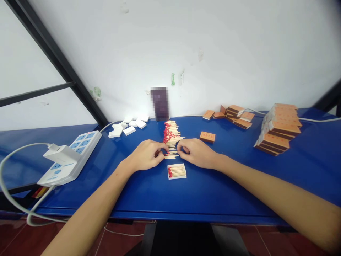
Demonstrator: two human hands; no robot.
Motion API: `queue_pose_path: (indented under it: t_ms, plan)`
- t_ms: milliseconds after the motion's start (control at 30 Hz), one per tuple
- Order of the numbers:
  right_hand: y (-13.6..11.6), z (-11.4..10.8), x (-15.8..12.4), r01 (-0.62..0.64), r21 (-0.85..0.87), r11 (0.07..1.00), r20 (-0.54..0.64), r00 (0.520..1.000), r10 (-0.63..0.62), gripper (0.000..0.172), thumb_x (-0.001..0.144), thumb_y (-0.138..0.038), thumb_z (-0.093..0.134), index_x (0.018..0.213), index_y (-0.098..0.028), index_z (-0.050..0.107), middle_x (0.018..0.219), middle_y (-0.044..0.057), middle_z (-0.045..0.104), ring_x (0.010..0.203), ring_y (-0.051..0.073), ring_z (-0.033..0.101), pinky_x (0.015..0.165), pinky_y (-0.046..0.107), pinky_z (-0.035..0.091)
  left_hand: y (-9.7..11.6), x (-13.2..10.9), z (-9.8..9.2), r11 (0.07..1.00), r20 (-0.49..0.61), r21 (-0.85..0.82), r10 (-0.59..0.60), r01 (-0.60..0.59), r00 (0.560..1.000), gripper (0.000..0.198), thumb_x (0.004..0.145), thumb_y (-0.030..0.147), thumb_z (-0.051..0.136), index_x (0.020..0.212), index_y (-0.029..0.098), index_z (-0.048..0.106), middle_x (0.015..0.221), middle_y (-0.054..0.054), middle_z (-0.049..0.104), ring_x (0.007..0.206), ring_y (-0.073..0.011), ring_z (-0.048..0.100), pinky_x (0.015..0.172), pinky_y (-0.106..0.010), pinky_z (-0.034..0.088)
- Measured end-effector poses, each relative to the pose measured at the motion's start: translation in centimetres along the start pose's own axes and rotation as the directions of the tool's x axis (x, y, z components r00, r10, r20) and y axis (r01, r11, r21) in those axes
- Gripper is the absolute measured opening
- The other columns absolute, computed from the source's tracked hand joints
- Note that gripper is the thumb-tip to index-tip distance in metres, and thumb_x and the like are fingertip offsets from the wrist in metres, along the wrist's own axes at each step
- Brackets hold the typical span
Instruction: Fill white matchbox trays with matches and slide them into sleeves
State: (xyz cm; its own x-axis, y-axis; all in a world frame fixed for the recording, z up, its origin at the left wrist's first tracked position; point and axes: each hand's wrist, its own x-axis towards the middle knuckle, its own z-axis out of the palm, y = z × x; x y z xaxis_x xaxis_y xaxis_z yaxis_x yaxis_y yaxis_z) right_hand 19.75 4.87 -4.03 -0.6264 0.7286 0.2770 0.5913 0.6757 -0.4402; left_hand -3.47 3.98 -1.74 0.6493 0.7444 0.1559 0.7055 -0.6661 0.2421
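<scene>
Bare forearms (101, 202) reach in over the front edge of the blue table (213, 195); left hand (146, 154) sits at the red-headed ends of the loose matches (172, 133), thumb and forefinger close together; right hand (197, 153) at the plain ends, fingers curled, thumb near forefinger; cannot tell whether either one pinches a match. Matches lie in a long heap running from the rear edge toward the front, heads to the left, thinning out between the hands; white tray (178, 177) nearer the front edge, matches laid side by side in it, heads likewise left; orange matchbox (207, 137) beyond the right hand, apart from the heap. Rear edge, left of heap: scattered small white boxes (129, 130); right of it: jumbled orange boxes (236, 110); toward the right end, a larger stack of boxes (282, 124); toward the left end, a power strip (89, 140) with a white plug (62, 154) in it.
</scene>
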Motion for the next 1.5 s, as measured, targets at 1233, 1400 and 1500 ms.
queue_pose_path:
  t_ms: [1233, 1400, 1500]
  plan:
    - [-0.05, -0.05, -0.14, 0.017, -0.016, 1.0, 0.017, 1.0, -0.017, 0.01, 0.089, -0.02, 0.056, 0.085, -0.018, 0.064, 0.064, -0.003, 0.054, 0.059, 0.01, 0.045, 0.058, 0.024, 0.025, 0.28, -0.21, -0.07, 0.999, 0.032, -0.036, 0.026, -0.024, 0.999, 0.04, 0.079, 0.017, 0.052, 0.114, 0.02, 0.072, 0.061, 0.002, 0.061, 0.05, -0.0106, 0.047, 0.059, -0.024, 0.039]
    - [0.0, -0.03, -0.13, 0.004, -0.001, 1.0, -0.005, 1.0, -0.004, 0.011, 0.088, -0.016, 0.054, 0.089, -0.017, 0.065, 0.064, -0.003, 0.055, 0.059, 0.011, 0.045, 0.058, 0.024, 0.027, 0.4, -0.24, -0.19, 1.0, 0.003, -0.009, -0.012, 0.012, 1.0, 0.037, 0.08, 0.019, 0.053, 0.113, 0.019, 0.071, 0.057, 0.003, 0.056, 0.05, -0.0109, 0.048, 0.056, -0.023, 0.036]
    - [0.13, 0.05, -0.11, 0.003, 0.003, 1.0, -0.012, 1.0, -0.003, 0.016, 0.089, -0.017, 0.054, 0.095, -0.017, 0.068, 0.066, -0.002, 0.056, 0.059, 0.011, 0.045, 0.058, 0.024, 0.028, 0.28, -0.22, -0.18, 0.999, 0.004, 0.008, -0.033, 0.033, 0.999, 0.035, 0.081, 0.02, 0.053, 0.111, 0.018, 0.071, 0.06, 0.002, 0.059, 0.053, -0.0117, 0.051, 0.056, -0.024, 0.036]
